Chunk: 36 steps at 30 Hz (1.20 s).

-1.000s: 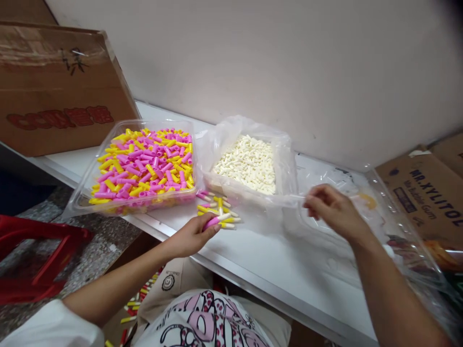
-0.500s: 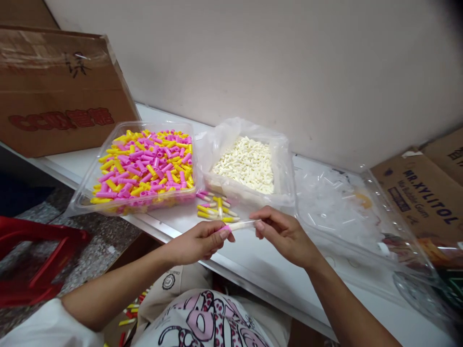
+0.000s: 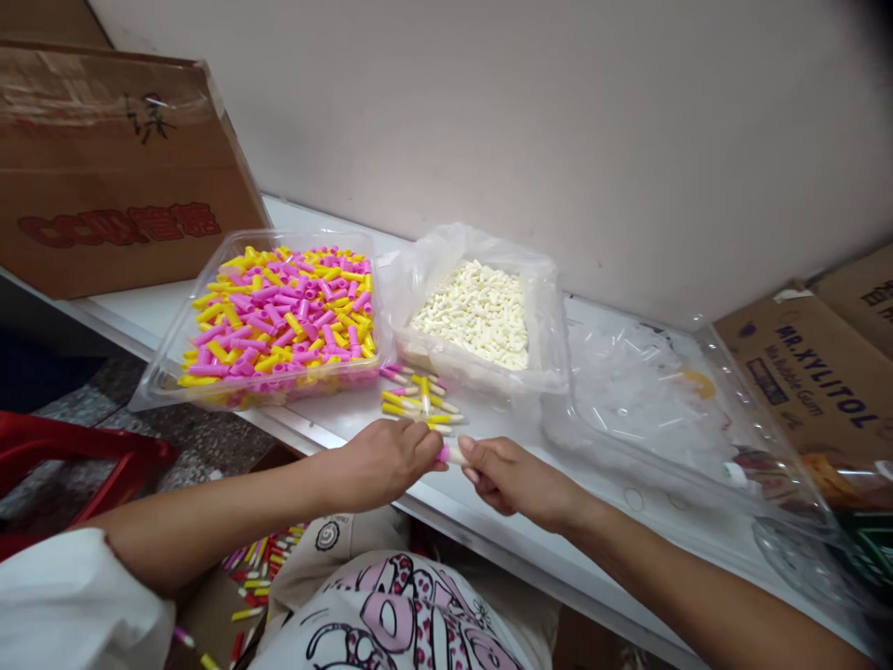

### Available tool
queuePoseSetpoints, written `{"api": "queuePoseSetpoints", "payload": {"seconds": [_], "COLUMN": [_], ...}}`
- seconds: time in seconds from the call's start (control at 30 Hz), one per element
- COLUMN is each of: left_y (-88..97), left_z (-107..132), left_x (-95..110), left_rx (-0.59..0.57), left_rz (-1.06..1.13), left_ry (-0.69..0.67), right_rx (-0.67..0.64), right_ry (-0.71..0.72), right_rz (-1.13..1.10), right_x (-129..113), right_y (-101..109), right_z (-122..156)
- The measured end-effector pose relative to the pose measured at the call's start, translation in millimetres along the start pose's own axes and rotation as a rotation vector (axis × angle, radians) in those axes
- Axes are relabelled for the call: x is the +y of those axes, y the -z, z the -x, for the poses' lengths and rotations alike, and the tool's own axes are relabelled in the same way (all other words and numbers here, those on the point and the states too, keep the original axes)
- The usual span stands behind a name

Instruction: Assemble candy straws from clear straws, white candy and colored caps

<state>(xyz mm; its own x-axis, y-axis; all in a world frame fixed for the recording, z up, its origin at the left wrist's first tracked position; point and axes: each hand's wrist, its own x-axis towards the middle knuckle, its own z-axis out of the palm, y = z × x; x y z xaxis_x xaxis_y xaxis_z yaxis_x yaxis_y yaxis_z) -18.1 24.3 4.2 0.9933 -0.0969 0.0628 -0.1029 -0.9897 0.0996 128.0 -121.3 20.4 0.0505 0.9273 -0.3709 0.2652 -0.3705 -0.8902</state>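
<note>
My left hand (image 3: pixel 391 458) pinches the pink end of a small pink-and-white tube (image 3: pixel 453 454). On its whitish end, the thumb and fingers of my right hand (image 3: pixel 513 479) are closed. Most of this tube is hidden by my fingers. Just beyond my hands, several finished-looking yellow or pink tubes with white tips (image 3: pixel 422 400) lie in a small pile. A clear tray (image 3: pixel 150 386) heaped with pink and yellow plastic tubes (image 3: pixel 299 316) stands behind my left hand. To its right, a bag-lined tray (image 3: pixel 551 349) holds many small white pieces (image 3: pixel 481 312).
A clear tray of transparent plastic tubes (image 3: pixel 628 391) stands to the right, beside a printed cardboard box (image 3: pixel 802 372). Another cardboard box (image 3: pixel 112 167) is at the left. A red stool (image 3: pixel 118 456) stands on the floor. Coloured tubes (image 3: pixel 261 577) lie below, by my lap.
My right hand has moved lower and closer to my left hand. My left hand has turned over, its back now upward. The clear piece seen over the white end is now hidden.
</note>
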Motion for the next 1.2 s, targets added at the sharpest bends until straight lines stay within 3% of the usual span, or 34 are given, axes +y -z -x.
{"api": "queuePoseSetpoints", "payload": {"seconds": [0.07, 0.1, 0.27, 0.4, 0.6, 0.73, 0.87, 0.93, 1.07, 1.2], "left_y": [-10.1, -13.5, -10.6, 4.3, 19.8, 19.3, 12.0, 10.5, 15.6, 22.8], "left_z": [3, 4, 9, 9, 10, 10, 13, 15, 15, 14], "left_x": [-4, -5, -2, 4, 9, 14, 18, 16, 4, -4], "left_rx": [-0.026, -0.035, -0.055, -0.145, -0.249, -0.281, -0.290, -0.289, -0.355, -0.661], "left_rz": [0.033, 0.089, 0.520, 0.698, 0.539, 0.390, 0.383, 0.479, 0.930, 1.349], "left_ry": [-0.031, -0.021, 0.198, 0.229, 0.163, 0.160, 0.172, 0.196, 0.254, 0.297], "right_rx": [-0.091, -0.067, 0.290, 0.336, 0.163, 0.166, 0.064, 0.071, 0.207, 0.328], "right_ry": [-0.081, -0.059, 0.387, 0.569, 0.517, 0.467, 0.252, 0.237, 0.558, 0.814], "right_rz": [-0.112, -0.059, 0.667, 0.943, 0.941, 0.921, 0.625, 0.568, 0.853, 1.149], "right_x": [10, 15, 24, 17, 6, 6, 9, 14, 23, 21], "right_y": [-5, -7, -10, -11, -11, -16, -24, -26, -22, -13], "right_z": [-6, -9, -15, -13, -6, -5, -6, -6, -8, -11]}}
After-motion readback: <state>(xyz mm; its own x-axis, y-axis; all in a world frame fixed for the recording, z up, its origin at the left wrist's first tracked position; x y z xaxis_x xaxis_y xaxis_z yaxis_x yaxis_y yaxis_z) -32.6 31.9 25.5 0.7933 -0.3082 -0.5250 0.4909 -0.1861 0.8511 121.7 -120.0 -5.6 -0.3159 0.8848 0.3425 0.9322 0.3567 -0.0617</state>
